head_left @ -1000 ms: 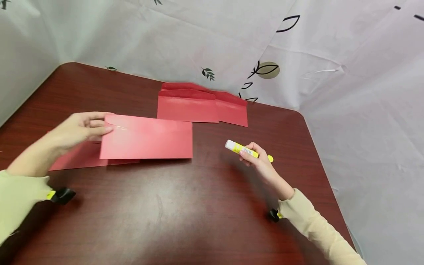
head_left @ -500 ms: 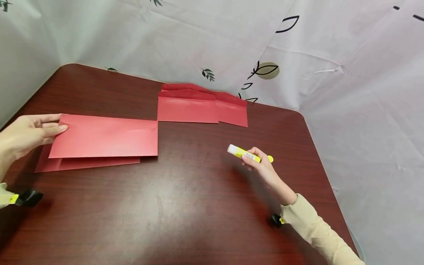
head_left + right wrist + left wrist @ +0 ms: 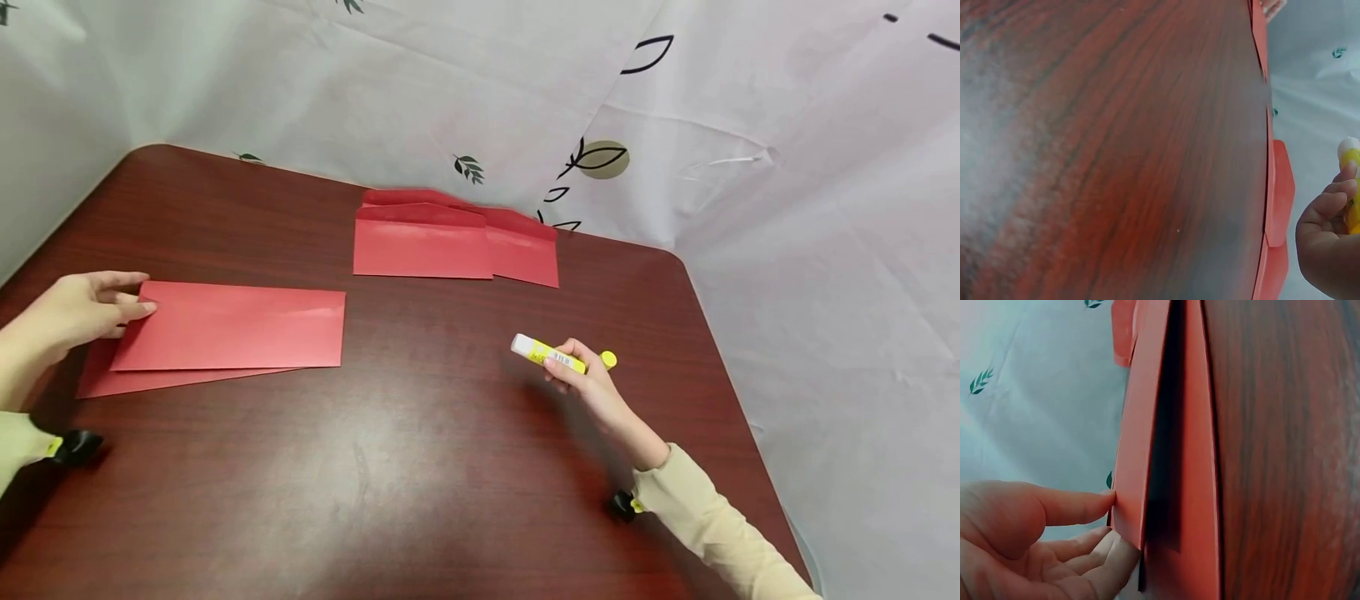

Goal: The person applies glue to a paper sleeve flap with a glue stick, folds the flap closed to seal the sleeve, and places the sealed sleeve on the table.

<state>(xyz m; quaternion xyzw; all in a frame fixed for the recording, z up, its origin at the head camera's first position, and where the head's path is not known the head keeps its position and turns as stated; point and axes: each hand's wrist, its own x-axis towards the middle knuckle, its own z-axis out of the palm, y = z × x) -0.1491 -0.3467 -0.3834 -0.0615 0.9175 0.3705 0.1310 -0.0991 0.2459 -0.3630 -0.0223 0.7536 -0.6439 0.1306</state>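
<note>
with the thumb and fingertips of our left grip [image 3: 86, 312], we pinch the left end of a red envelope [image 3: 240, 327]. it is tilted over a lower envelope [image 3: 112, 383] at the left of the counter [image 3: 420, 433]; the left wrist view shows a dark gap between them. our right grip [image 3: 591, 375] is curled round a yellow tube [image 3: 536, 351], white end pointing left. farther back, overlapping red envelopes [image 3: 423, 252] lie with flaps unfolded.

Smooth red paper envelope [image 3: 232, 325]; glossy wood-grain table [image 3: 420, 433]; plastic-looking glue stick [image 3: 534, 350].
</note>
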